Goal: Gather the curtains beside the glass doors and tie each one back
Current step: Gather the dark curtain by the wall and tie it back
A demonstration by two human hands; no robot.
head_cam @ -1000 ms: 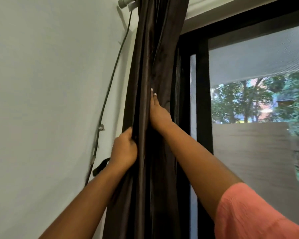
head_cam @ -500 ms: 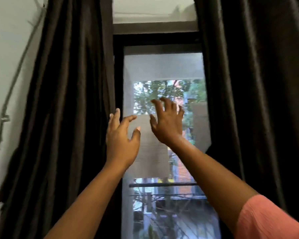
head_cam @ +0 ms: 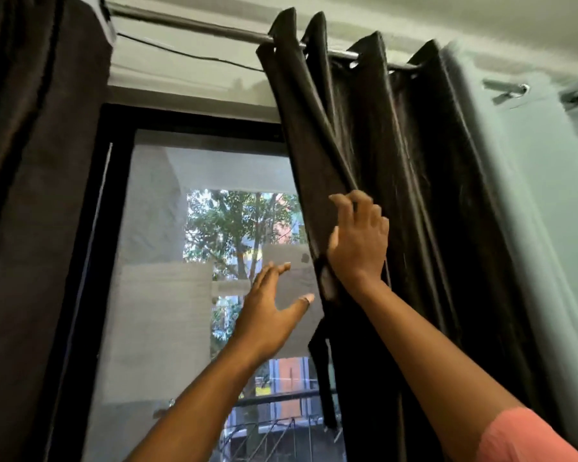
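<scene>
A dark brown right curtain (head_cam: 397, 161) hangs in folds from a metal rod (head_cam: 214, 28) beside the glass door (head_cam: 167, 261). My right hand (head_cam: 359, 241) curls around its inner edge fold, fingers hooked into the fabric. My left hand (head_cam: 274, 311) is raised in front of the glass just left of that edge, fingers spread, holding nothing. A thin dark strip of fabric (head_cam: 322, 378) dangles from the curtain edge below my right hand. The left curtain (head_cam: 30, 195) hangs gathered along the left side.
The door has a black frame (head_cam: 90, 261). A thin cable (head_cam: 187, 55) runs along the wall under the rod. A pale wall (head_cam: 548, 195) with a rod bracket (head_cam: 508, 90) lies right of the curtain. A balcony railing shows through the glass.
I have turned from the left curtain toward the right one. My right hand moved right and took hold of the right curtain's edge; my left hand followed, still spread.
</scene>
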